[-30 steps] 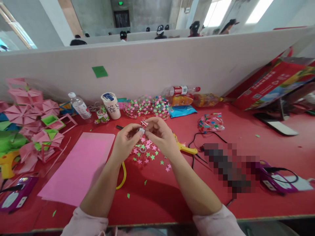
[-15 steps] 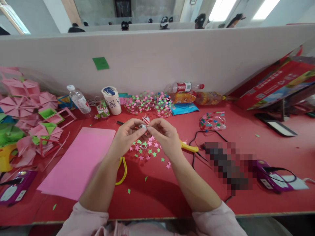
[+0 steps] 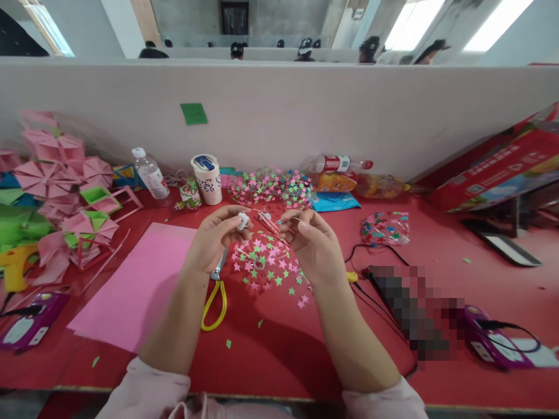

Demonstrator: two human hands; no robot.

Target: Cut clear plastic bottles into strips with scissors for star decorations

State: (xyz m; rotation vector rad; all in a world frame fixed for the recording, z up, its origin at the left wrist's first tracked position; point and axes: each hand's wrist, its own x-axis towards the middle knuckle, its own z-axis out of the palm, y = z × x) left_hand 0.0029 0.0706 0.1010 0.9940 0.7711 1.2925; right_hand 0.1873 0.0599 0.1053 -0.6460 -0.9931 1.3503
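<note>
Just above the frame's centre, the left hand (image 3: 213, 241) pinched a small white piece (image 3: 243, 220) between closed fingers. The right hand (image 3: 315, 247) gripped thin pink sticks (image 3: 271, 224), fingers curled shut. Both things looked light; the sticks seemed flimsy and best held near their ends. Paper stars (image 3: 266, 265) lay scattered on the red worktop (image 3: 279, 343) below.
</note>
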